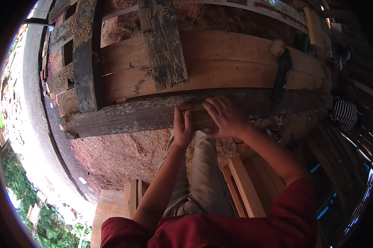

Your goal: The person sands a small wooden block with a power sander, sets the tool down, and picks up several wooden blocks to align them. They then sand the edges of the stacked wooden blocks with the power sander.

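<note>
My left hand [183, 126] is at the near edge of a long weathered beam [128, 113], its fingers curled round one end of a short wooden piece [201, 117]. My right hand [225, 118] lies over the other end of this piece, with its fingers spread and bent. The short piece rests against the beam between both hands. Beyond the beam lie long light brown planks [219, 74]. A dark clamp-like tool with a round knob [278, 48] sits across these planks, to the right of my hands.
Dark worn boards [163, 45] cross the planks at the upper left. Sawdust [124, 155] covers the ground below the beam. Cut lumber [246, 188] lies by my right leg, and more wood [133, 194] stands at the lower left. A striped cloth [344, 112] hangs at the right.
</note>
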A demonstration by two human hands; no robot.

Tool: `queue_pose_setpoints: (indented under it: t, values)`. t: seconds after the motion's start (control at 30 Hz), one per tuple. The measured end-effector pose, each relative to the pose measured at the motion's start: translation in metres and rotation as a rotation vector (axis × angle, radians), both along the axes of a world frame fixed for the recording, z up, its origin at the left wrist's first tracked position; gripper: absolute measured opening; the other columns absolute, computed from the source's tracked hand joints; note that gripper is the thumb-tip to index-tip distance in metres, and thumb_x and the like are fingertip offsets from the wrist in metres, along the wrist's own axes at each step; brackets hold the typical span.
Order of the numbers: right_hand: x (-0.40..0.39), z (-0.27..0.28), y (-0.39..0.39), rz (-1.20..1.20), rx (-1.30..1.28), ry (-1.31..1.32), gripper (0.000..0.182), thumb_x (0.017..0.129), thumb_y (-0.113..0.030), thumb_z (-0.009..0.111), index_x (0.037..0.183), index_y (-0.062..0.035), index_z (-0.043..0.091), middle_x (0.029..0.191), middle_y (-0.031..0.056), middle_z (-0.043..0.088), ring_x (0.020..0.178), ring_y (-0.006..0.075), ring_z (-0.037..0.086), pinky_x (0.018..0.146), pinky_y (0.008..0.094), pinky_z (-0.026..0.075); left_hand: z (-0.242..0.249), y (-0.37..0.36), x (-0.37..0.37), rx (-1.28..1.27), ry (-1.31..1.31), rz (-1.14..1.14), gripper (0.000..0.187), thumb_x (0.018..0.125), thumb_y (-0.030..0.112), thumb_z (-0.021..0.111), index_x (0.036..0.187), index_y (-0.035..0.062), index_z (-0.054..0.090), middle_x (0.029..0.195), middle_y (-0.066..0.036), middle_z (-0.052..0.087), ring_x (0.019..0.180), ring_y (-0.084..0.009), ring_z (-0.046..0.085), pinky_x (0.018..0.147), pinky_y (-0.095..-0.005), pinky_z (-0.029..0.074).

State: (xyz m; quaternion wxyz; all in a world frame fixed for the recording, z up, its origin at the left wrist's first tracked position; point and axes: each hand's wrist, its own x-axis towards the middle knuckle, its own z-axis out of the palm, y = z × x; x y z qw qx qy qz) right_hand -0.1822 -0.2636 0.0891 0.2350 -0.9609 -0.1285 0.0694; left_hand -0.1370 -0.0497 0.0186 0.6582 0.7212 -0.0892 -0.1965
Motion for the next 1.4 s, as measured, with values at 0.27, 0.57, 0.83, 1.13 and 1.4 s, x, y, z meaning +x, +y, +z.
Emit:
queue_pose_setpoints:
  t: [0.27,0.57,0.83,1.13,1.4]
  values:
    - [0.004,-0.002,0.02,-0.107,-0.117,0.04,0.1,0.058,-0.033,0.098,0.139,0.0012,0.051,0.136,0.0225,0.056,0.125,0.0411,0.058,0.111,0.0521,0.047,0.0,-0.002,-0.001,-0.045,0.037,0.036,0.017,0.111,0.008,0.052,0.126,0.002,0.057,0.13,-0.018,0.06,0.127,-0.0326,0.058,0.114,-0.0404,0.042]
    - [0.003,-0.006,0.013,-0.082,-0.15,0.06,0.088,0.067,-0.037,0.095,0.134,0.0036,0.055,0.13,0.023,0.059,0.119,0.0423,0.061,0.107,0.0538,0.048,0.026,0.021,0.027,-0.066,-0.072,-0.117,0.034,0.112,0.026,0.049,0.131,-0.0016,0.058,0.135,-0.022,0.059,0.136,-0.039,0.052,0.118,-0.0477,0.038]
    - [0.058,-0.007,-0.043,-0.543,-0.141,-0.072,0.083,0.078,-0.048,0.093,0.131,0.0025,0.055,0.121,0.0251,0.06,0.113,0.0448,0.061,0.096,0.056,0.052,0.063,-0.007,0.15,0.071,-0.365,0.008,0.03,0.113,0.021,0.048,0.121,-0.0017,0.066,0.135,-0.022,0.065,0.142,-0.0411,0.054,0.119,-0.0498,0.04]
    - [0.161,-0.001,-0.129,-0.317,-0.399,-0.146,0.081,0.08,-0.043,0.092,0.134,0.0019,0.052,0.125,0.0253,0.059,0.117,0.0439,0.061,0.1,0.0521,0.051,0.048,-0.023,0.12,0.002,-0.27,0.164,0.033,0.114,0.02,0.045,0.108,-0.0023,0.068,0.128,-0.021,0.069,0.141,-0.0435,0.056,0.119,-0.0513,0.042]
    - [0.173,-0.032,-0.145,-0.185,-0.418,-0.117,0.086,0.079,-0.043,0.092,0.137,0.0042,0.049,0.131,0.0263,0.058,0.125,0.0459,0.058,0.108,0.0528,0.048,0.055,-0.05,0.089,-0.039,-0.218,0.205,0.04,0.115,0.026,0.043,0.103,-0.0026,0.068,0.125,-0.022,0.07,0.14,-0.0428,0.059,0.118,-0.0521,0.043]
